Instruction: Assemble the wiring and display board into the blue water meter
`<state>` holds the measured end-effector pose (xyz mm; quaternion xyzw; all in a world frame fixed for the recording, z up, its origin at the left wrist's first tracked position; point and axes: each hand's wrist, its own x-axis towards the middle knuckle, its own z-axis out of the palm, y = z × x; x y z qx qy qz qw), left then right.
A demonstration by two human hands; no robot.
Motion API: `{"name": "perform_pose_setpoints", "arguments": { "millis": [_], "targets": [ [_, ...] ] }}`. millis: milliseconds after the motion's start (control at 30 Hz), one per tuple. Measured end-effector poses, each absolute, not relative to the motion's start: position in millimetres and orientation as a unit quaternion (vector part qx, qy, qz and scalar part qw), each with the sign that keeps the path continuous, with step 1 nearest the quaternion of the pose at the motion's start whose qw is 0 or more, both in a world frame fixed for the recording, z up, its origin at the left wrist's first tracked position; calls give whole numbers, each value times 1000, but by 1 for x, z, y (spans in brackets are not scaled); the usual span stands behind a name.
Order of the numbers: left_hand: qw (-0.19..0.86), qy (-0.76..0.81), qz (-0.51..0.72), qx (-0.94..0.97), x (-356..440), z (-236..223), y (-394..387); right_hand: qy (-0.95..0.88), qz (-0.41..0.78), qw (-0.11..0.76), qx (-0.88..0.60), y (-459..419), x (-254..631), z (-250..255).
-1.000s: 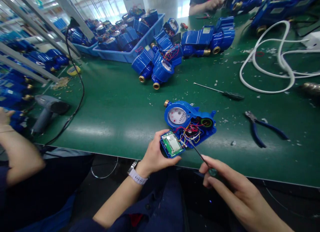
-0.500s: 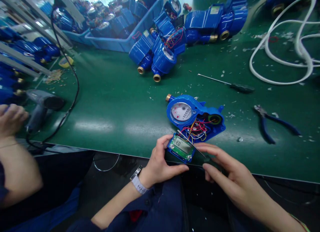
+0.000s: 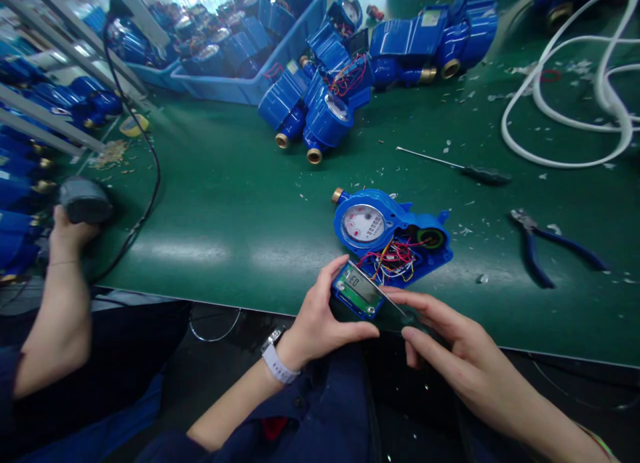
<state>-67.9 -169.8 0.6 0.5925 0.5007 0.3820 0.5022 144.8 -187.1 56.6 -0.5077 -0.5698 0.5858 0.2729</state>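
Note:
My left hand (image 3: 325, 313) is closed around the edge of a small display module (image 3: 357, 291), a green circuit board with an LCD in a blue frame. My right hand (image 3: 445, 336) grips a screwdriver (image 3: 393, 302) by its dark handle, mostly hidden by the fingers. The metal shaft lies slantwise across the upper edge of the module, its tip near my left fingertips. Just beyond is an opened blue water meter (image 3: 363, 223) with a round dial and brass fitting, lying on the green table. Red, yellow and white wires (image 3: 397, 258) spill from its housing towards the module.
A second screwdriver (image 3: 483, 175) and blue-handled cutters (image 3: 535, 243) lie to the right, near a coiled white hose (image 3: 520, 150). More meters (image 3: 327, 120) and a filled blue crate (image 3: 220, 83) stand behind. At left, a co-worker's hand (image 3: 70, 236) grips a grey tool (image 3: 86, 200) with a black cable (image 3: 156, 150).
The screwdriver shaft has shifted to the module's upper edge, and the module has tilted slightly. At left, the co-worker's hand has moved onto the grey tool and turned it.

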Motion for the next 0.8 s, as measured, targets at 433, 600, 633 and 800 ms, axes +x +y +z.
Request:
{"name": "perform_pose_setpoints", "arguments": {
  "millis": [433,600,633,800],
  "targets": [
    [914,255,215,232,-61,19,-136,-542,624,294,-479,-175,174,65],
    [948,219,129,189,-54,28,-125,-516,632,330,-476,-173,188,65],
    [950,213,113,196,-52,29,-123,-513,635,333,-471,-172,191,66],
    [949,191,60,243,-38,32,-112,-512,638,332,-469,-169,201,75]
  ]
}}
